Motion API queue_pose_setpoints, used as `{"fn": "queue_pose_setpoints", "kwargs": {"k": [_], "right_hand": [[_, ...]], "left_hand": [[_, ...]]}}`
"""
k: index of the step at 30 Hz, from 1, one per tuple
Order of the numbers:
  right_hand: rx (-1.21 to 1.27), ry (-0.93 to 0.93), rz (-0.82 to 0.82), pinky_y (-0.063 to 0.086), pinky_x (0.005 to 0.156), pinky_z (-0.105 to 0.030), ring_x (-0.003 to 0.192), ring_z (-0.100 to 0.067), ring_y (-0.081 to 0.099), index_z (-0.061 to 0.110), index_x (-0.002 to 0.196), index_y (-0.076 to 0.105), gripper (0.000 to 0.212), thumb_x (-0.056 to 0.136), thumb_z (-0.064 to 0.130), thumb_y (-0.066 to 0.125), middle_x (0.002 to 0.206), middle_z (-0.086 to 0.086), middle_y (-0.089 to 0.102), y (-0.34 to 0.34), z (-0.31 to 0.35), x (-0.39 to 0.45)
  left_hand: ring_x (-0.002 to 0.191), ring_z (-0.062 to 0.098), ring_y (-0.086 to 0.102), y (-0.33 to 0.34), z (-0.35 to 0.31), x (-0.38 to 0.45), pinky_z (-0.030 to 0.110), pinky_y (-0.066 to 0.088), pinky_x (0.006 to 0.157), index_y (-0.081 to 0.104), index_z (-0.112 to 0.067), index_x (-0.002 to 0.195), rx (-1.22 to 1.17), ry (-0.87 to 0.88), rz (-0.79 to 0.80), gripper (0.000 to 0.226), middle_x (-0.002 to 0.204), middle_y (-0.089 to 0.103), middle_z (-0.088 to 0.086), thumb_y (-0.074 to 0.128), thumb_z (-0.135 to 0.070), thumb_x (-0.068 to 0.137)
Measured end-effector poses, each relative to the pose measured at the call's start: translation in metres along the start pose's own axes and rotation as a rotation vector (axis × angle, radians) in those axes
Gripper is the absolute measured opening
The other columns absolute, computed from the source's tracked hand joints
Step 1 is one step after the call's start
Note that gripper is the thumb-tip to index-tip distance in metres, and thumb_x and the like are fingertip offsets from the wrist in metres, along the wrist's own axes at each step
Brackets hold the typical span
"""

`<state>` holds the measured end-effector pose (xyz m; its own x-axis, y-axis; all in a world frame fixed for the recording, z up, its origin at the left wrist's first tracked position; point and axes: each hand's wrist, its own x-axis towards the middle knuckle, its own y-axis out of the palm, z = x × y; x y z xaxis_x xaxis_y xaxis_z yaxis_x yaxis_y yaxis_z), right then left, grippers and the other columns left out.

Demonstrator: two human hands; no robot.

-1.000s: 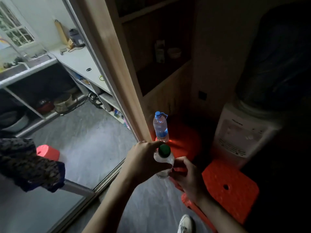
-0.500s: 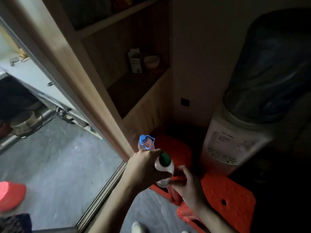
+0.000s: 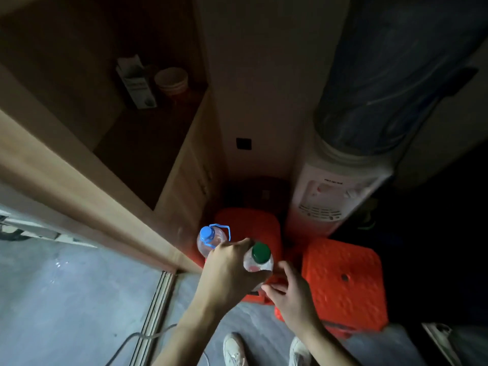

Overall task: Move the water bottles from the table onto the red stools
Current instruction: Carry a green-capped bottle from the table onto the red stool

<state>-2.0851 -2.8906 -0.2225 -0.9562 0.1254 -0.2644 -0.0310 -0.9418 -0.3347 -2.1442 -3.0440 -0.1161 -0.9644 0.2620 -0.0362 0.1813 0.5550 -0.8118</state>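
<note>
Above the near red plastic stool [image 3: 250, 228] in the dim corner, your left hand [image 3: 227, 270] gripped a clear plastic water bottle with a green screw cap [image 3: 260, 257], fingers curled round its shoulder and holding it upright, while your right hand [image 3: 290, 294] hovered just beside its lower part with fingers loosely extended and touching or nearly touching it; I could not tell which. A second clear bottle with a blue cap and blue carry loop [image 3: 211, 237] stood on the left side of that same stool, close to the wooden cabinet wall [image 3: 184, 180]. By my reading you were in the placing step: one bottle delivered, the green-capped one carried over the stool but not yet set down. The next move called for lowering it onto a bare patch of seat, keeping it clear of the blue-capped bottle, which looked light and easy to topple. Another red stool with a dimpled, square top and a central hole [image 3: 343, 281] sat to the right, offering a flatter, roomier landing. Both bottles looked smooth and thin-walled; the stools were rigid moulded plastic. A white water dispenser [image 3: 335, 196] stood behind.
</note>
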Motion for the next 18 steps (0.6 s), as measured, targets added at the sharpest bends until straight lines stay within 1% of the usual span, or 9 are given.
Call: {"fn": "queue_pose_setpoints", "kwargs": {"k": [3,4,6,9,11,13,15,16,18], "right_hand": [[-0.032,0.043,-0.032,0.059,0.077,-0.022,0.085,-0.004,0.073,0.031,0.095,0.057,0.040,0.079,-0.001,0.077,0.102,0.001,0.070,0.010,-0.019,0.004],[-0.034,0.069,-0.029,0.060,0.079,-0.023,0.086,-0.004,0.073,0.030,0.095,0.057,0.040,0.079,-0.001,0.077,0.101,0.001,0.071,0.013,-0.027,0.005],[-0.057,0.102,-0.011,0.059,0.080,-0.020,0.088,-0.003,0.071,0.025,0.096,0.057,0.038,0.078,-0.002,0.077,0.099,-0.001,0.071,0.016,-0.043,0.011],[-0.083,0.138,0.007,0.055,0.078,-0.013,0.090,0.000,0.069,0.021,0.099,0.056,0.040,0.076,-0.004,0.077,0.098,0.001,0.070,0.018,-0.068,0.025],[-0.080,0.163,0.028,0.056,0.080,-0.015,0.090,0.000,0.069,0.017,0.101,0.058,0.039,0.075,-0.004,0.077,0.098,0.003,0.069,0.019,-0.085,0.038],[-0.084,0.179,0.041,0.057,0.082,-0.018,0.090,0.003,0.068,0.015,0.102,0.058,0.038,0.076,-0.005,0.077,0.097,0.006,0.068,0.020,-0.101,0.051],[-0.099,0.177,0.048,0.055,0.080,-0.012,0.088,0.012,0.065,0.008,0.104,0.060,0.036,0.076,-0.006,0.077,0.095,0.010,0.065,0.021,-0.116,0.066],[-0.104,0.167,0.045,0.052,0.078,-0.007,0.087,0.016,0.064,0.006,0.105,0.060,0.036,0.076,-0.005,0.078,0.094,0.013,0.064,0.022,-0.123,0.074],[-0.131,0.143,0.034,0.050,0.076,-0.003,0.085,0.021,0.061,0.008,0.105,0.061,0.035,0.076,0.000,0.080,0.094,0.015,0.064,0.024,-0.134,0.091]], "left_hand": [[0.077,0.006,0.063,0.019,0.018,0.000,0.024,0.049,0.066,0.066,-0.033,0.095,-0.036,0.008,0.037,0.037,0.083,0.071,-0.013,0.077,-0.048,0.062],[0.079,0.005,0.064,0.027,0.024,0.001,0.026,0.051,0.068,0.065,-0.035,0.096,-0.053,0.008,0.051,0.039,0.084,0.071,-0.014,0.078,-0.047,0.062],[0.082,0.007,0.064,0.046,0.036,0.002,0.031,0.053,0.069,0.065,-0.033,0.096,-0.098,-0.017,0.075,0.038,0.084,0.070,-0.015,0.076,-0.047,0.062],[0.078,0.012,0.064,0.078,0.051,0.006,0.037,0.055,0.066,0.064,-0.031,0.092,-0.173,-0.056,0.086,0.033,0.081,0.069,-0.013,0.079,-0.043,0.064],[0.074,0.016,0.064,0.098,0.059,0.012,0.036,0.054,0.065,0.062,-0.033,0.091,-0.162,-0.049,0.080,0.034,0.081,0.070,-0.012,0.082,-0.040,0.065],[0.073,0.017,0.061,0.116,0.067,0.020,0.031,0.050,0.064,0.063,-0.033,0.091,-0.137,-0.042,0.066,0.034,0.081,0.070,-0.013,0.084,-0.039,0.065],[0.074,0.017,0.059,0.134,0.076,0.029,0.028,0.045,0.064,0.064,-0.033,0.092,-0.129,-0.055,0.061,0.034,0.083,0.069,-0.014,0.084,-0.040,0.066],[0.076,0.017,0.058,0.143,0.080,0.034,0.029,0.046,0.065,0.064,-0.033,0.094,-0.123,-0.059,0.065,0.035,0.085,0.069,-0.015,0.083,-0.041,0.066],[0.082,0.017,0.059,0.159,0.087,0.043,0.032,0.049,0.070,0.064,-0.032,0.101,-0.106,-0.069,0.066,0.038,0.091,0.069,-0.016,0.080,-0.043,0.069]]}}
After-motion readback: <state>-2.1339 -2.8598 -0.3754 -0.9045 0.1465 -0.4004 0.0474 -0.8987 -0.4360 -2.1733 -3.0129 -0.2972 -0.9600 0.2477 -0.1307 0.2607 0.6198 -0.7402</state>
